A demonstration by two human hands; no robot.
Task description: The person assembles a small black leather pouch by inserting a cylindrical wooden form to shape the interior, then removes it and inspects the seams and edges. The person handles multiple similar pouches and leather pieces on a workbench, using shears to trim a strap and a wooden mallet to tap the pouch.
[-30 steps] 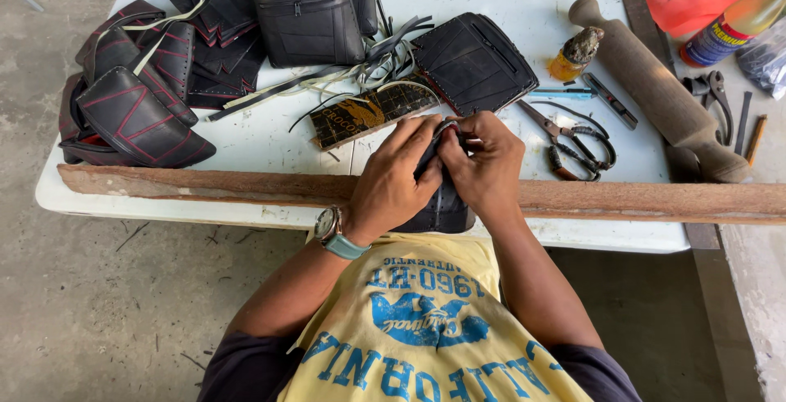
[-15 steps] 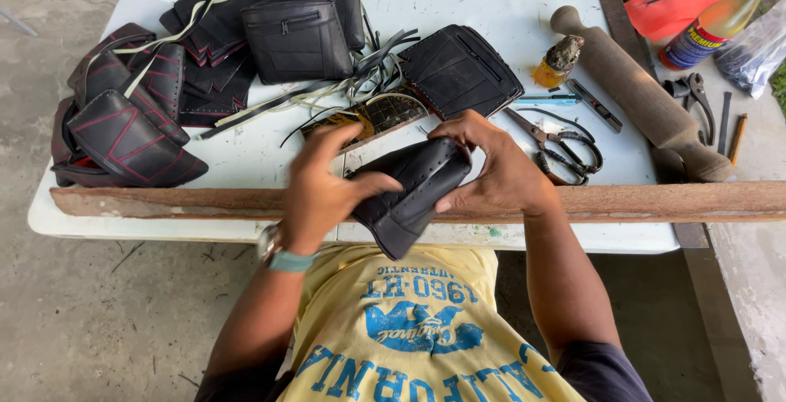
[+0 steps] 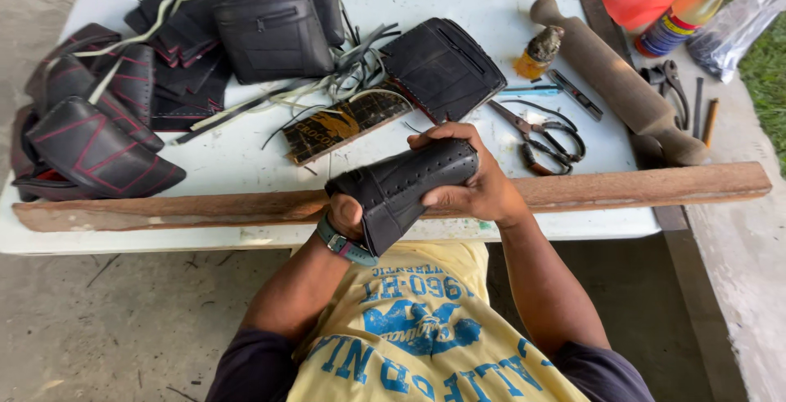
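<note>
The black stitched rubber pouch [image 3: 403, 191] sits between both hands above the wooden plank [image 3: 622, 189]. Left hand [image 3: 350, 215] grips underneath; right hand [image 3: 477, 182] clasps its far end. Better keep both grips firm while turning it.

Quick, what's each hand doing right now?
Left hand: closed, holding the black pouch.
Right hand: closed around the same pouch.

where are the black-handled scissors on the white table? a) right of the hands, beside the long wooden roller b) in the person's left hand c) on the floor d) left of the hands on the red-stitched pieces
a: the black-handled scissors lie on the white table, to the right of the right hand and close to the long wooden roller, untouched by either hand.
</note>
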